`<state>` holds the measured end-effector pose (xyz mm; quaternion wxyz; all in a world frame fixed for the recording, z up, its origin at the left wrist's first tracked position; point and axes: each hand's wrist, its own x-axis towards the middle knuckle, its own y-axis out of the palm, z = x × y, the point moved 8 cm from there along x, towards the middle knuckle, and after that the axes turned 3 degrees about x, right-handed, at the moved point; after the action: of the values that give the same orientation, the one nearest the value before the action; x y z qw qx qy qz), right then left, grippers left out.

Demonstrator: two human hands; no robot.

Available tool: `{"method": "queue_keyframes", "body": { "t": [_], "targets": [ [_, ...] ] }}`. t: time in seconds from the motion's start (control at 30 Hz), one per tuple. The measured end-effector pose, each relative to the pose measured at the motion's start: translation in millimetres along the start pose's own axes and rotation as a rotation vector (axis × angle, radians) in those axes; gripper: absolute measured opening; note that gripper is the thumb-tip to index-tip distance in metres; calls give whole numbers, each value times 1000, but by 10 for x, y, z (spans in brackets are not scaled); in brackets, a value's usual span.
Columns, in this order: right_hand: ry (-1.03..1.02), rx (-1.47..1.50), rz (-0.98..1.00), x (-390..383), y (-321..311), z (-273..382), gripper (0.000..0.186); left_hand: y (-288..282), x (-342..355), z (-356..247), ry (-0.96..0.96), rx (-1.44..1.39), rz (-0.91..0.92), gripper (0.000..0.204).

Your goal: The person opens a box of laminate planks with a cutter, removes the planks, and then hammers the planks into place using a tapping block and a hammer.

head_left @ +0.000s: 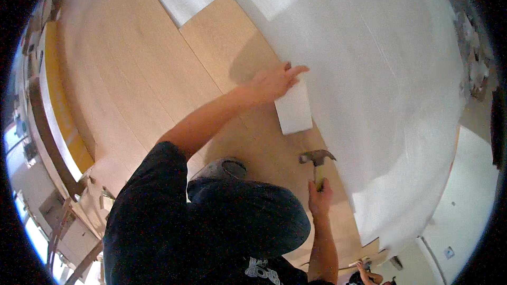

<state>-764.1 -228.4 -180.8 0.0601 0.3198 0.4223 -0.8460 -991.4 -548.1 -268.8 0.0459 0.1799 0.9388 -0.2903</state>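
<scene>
My left hand point(274, 82) reaches forward and presses a white rectangular block point(293, 111) against the right edge of a light wooden floor plank point(227, 42). My right hand point(319, 196) grips the wooden handle of a claw hammer point(317, 157), whose metal head hangs just below the block, a short way from it. My bent knee in dark trousers and my black shirt fill the lower middle of the view.
White foam underlay point(380, 74) covers the floor to the right of the planks. Laid wooden flooring point(116, 74) spreads to the left, up to a yellow-and-wood wall edge point(58, 100). Another person's hand point(364, 272) shows at the bottom right.
</scene>
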Motion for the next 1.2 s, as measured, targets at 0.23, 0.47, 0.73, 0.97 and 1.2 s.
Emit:
{"method": "queue_keyframes", "body": {
  "t": [0.23,0.47,0.73,0.97,1.2],
  "targets": [
    [-254,-241,-41,285,102,322,38,-700,1030,637,30,216,-203,35],
    [-213,-288,-20,1054,-395,1072,34,-872,930,569,-176,119,-146,40],
    [-413,-469,-161,2348,-630,2163,45,-994,798,428,-214,158,-65,47],
    [-392,-599,-74,2628,-285,2498,51,-1062,669,498,-256,156,-72,53],
    [-560,-533,-144,2903,-621,2459,44,-1058,749,561,-227,111,-10,47]
  ]
}}
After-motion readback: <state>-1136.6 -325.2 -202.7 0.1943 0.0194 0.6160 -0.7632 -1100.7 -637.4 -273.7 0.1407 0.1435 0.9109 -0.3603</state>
